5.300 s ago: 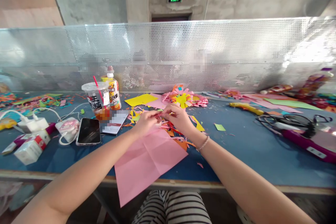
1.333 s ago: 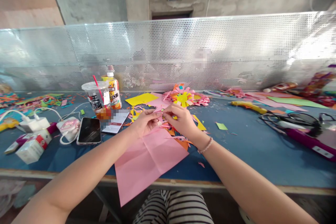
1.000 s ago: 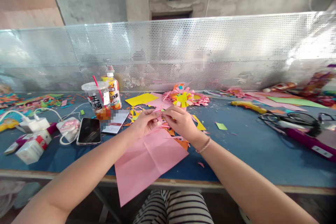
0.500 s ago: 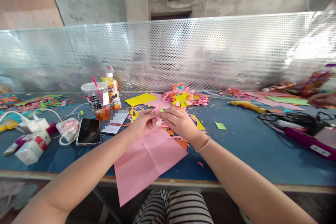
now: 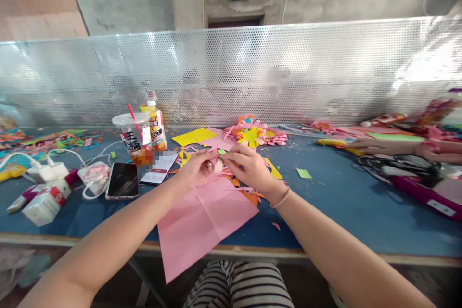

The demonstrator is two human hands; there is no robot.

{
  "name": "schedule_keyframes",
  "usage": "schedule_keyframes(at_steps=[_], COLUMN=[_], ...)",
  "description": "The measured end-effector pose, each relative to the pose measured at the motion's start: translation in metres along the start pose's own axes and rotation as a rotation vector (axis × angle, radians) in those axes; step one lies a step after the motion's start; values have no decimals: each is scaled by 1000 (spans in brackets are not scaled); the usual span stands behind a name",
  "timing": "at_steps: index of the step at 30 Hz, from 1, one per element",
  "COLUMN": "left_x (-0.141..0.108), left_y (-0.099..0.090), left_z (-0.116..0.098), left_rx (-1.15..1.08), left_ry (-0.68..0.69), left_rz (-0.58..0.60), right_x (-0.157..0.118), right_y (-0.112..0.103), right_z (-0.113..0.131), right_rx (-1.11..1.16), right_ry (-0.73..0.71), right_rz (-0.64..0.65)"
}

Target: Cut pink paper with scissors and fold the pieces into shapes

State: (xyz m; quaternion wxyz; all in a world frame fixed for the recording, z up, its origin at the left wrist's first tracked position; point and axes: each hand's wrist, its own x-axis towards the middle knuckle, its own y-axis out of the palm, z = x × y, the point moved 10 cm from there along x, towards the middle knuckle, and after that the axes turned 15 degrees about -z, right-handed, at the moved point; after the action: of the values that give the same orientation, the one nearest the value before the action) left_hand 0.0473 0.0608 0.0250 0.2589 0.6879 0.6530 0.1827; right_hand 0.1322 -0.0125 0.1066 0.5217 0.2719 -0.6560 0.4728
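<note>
Over the middle of the table, my left hand [image 5: 198, 169] pinches a small strip of pink paper [image 5: 213, 153] between thumb and finger. Close beside it, my right hand [image 5: 245, 166] has its fingertips together at a tiny green piece of paper [image 5: 222, 152], mostly hidden by the fingers. Below both hands lies a creased pink paper sheet [image 5: 207, 224], its near corner hanging over the table's edge. Just beyond the hands sit layered paper flowers [image 5: 250, 137] in pink and yellow. Paper scraps [image 5: 249, 196] lie under and around the hands.
Left of the hands are a drink cup [image 5: 133, 137], a juice bottle [image 5: 156, 125], a phone [image 5: 122, 180] and chargers [image 5: 94, 175]. At right, a co-worker's hand [image 5: 375, 145] reaches by a yellow-handled tool [image 5: 337, 143], near black cables and a purple power strip [image 5: 426, 195]. A perforated metal screen [image 5: 231, 72] stands behind.
My right fingertips have drawn slightly away from my left hand, and less of the green piece shows. The co-worker's hand has come in from the right to the yellow-handled tool.
</note>
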Motion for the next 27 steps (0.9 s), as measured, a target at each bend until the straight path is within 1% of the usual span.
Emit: schedule_keyframes(at_steps=[2, 3, 5, 9, 11, 13, 18, 23, 27], left_x=[0, 0, 0, -3, -5, -5, 1, 2, 1], left_y=[1, 1, 1, 8, 12, 12, 5, 5, 6], left_z=[-1, -1, -1, -4, -2, 1, 5, 4, 4], left_rx=[19, 35, 67, 150, 209, 263, 303, 285, 277], left_ry=[14, 23, 50, 140, 162, 165, 183, 180, 173], left_rz=[11, 16, 32, 115, 154, 163, 95, 94, 108], right_x=[2, 2, 0, -8, -12, -15, -22, -25, -29], right_y=[-4, -4, 0, 14, 21, 27, 37, 39, 42], right_z=[-10, -15, -24, -37, -40, -41, -44, -47, -50], right_rx=[46, 51, 56, 91, 111, 135, 158, 159, 269], right_ry=[117, 171, 267, 412, 449, 477, 534, 572, 656], right_rz=[-62, -71, -56, 28, 70, 103, 170, 171, 191])
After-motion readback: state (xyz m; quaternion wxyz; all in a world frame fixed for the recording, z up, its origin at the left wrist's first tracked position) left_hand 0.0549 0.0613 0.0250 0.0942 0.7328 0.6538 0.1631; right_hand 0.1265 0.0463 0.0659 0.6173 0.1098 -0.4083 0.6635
